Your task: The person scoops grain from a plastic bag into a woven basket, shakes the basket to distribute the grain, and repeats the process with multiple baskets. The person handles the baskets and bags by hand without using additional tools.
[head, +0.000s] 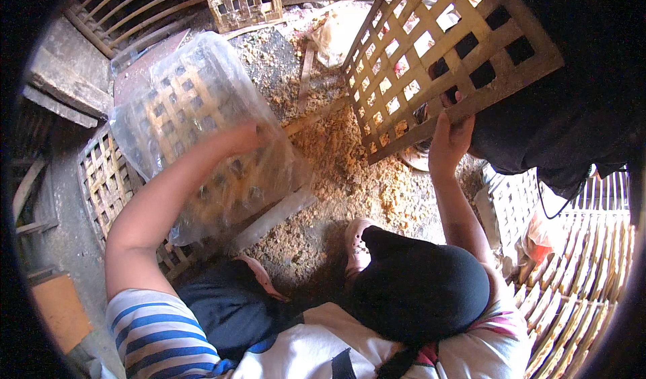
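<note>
My right hand [450, 139] grips the lower edge of a woven bamboo lattice tray [434, 58], which is held up at a tilt. Its thumb lies over the frame and fingertips show through a gap. My left hand [252, 135] is at the right part of a clear plastic sheet [229, 58], blurred, and its fingers are hard to make out. Through the sheet, a second lattice tray [174, 101] shows beneath. More lattice [103, 169] sticks out at the left, under the sheet.
Crumbly tan material [343, 177] covers much of the floor between my feet and the trays. Close by on the right is a person in dark clothing [570, 101]. Slatted bamboo racks [570, 273] stand at the lower right. Another lattice panel [245, 0] leans at the back.
</note>
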`<state>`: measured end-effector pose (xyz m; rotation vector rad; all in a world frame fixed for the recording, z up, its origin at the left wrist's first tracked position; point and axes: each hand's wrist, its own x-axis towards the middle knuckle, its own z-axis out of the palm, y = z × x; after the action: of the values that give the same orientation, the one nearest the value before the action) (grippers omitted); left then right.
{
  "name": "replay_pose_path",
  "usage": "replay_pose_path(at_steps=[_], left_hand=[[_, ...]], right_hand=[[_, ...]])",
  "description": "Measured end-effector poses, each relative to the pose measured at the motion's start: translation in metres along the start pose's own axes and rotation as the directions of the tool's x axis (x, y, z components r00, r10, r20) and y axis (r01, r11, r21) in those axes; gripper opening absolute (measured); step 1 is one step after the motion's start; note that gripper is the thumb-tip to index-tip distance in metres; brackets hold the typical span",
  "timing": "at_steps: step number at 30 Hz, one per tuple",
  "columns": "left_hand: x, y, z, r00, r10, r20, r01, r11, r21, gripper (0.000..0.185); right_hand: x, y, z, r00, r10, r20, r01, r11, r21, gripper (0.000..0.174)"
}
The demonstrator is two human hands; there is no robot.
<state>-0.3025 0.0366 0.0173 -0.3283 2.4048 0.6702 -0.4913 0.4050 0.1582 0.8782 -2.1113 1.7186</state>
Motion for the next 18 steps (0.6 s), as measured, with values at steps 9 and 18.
replay_pose_path(at_steps=[9,18], left_hand=[[-0.047,0.041,0.117,0.952,0.158,0.263,-0.232,0.932,0.279,0.116],[-0.086,0.044,0.117,0.918,0.356,0.172,-0.383,0.910,0.158,0.105]], right_hand=[[-0.011,0.032,-0.001,0.987,0.130,-0.092,-0.098,0.950,0.295,0.037],[-0.006,0.006,0.026,0.984,0.174,-0.039,-0.158,0.954,0.255,0.035]])
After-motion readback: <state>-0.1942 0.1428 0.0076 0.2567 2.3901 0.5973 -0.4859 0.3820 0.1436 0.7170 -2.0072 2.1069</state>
